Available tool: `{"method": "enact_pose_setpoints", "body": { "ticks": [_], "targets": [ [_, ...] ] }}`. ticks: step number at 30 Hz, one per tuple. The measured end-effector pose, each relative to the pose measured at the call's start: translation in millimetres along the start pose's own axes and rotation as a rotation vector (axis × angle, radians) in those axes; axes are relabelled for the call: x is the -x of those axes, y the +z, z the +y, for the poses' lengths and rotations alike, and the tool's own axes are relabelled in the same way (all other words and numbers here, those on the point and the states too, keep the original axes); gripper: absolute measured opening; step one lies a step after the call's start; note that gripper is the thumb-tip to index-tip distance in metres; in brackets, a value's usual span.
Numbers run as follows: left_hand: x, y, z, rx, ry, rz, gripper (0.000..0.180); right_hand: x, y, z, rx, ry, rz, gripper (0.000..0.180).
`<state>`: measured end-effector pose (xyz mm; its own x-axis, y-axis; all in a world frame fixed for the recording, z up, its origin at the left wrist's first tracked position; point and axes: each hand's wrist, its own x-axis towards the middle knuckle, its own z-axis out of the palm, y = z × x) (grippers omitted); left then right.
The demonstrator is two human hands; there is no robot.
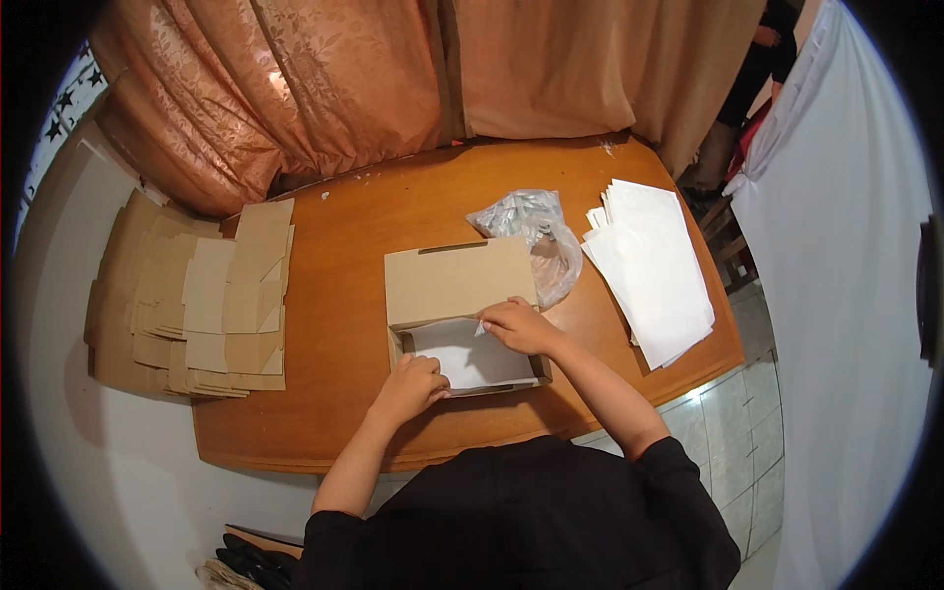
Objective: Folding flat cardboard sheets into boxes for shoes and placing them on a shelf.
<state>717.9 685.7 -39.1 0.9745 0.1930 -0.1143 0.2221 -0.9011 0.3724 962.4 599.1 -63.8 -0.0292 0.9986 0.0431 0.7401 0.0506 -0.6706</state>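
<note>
Right now both hands are down in an open cardboard box [458, 285] on the wooden table [334, 413], pressing a sheet of white paper [472, 359] into its bottom. The left hand [408, 386] sits at the near left corner of the box, fingers curled inward and knuckles up, bearing on the paper's edge; the sheet spreads away from it to the right and slightly beyond. The right hand [519, 324] lies further off and to the right, at the far edge of the sheet just below the raised lid flap, fingers bent and fingertips pinching or pushing the paper's upper edge; whether it truly grips the sheet cannot be told. The paper lies between the two hands, touching both.

Beyond the right hand, just past the box lid, rests a crumpled clear plastic bag [536, 236]. Further to the right of that hand, well apart, a fanned stack of white sheets [654, 270] lies on the table. Well off to the left of the left hand, piles of flat cardboard blanks [211, 315] overlap the table's edge.
</note>
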Motion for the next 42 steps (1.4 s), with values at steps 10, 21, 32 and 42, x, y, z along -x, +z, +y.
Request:
{"method": "enact_pose_setpoints", "body": {
  "ticks": [10,21,32,42],
  "targets": [
    [-12,-2,-22,0.109,0.203,-0.037,0.018,28,33,1,0.17,0.286,-0.334,0.023],
    [-70,51,-57,0.142,0.099,0.261,0.022,44,8,-46,-0.539,0.363,0.546,0.023],
    [-20,18,-46,0.476,-0.147,0.502,0.023,39,53,-34,0.344,0.308,0.686,0.049],
    [40,43,-20,0.246,-0.178,0.818,0.034,-6,11,64,-0.583,0.638,0.989,0.068]
  ]
}}
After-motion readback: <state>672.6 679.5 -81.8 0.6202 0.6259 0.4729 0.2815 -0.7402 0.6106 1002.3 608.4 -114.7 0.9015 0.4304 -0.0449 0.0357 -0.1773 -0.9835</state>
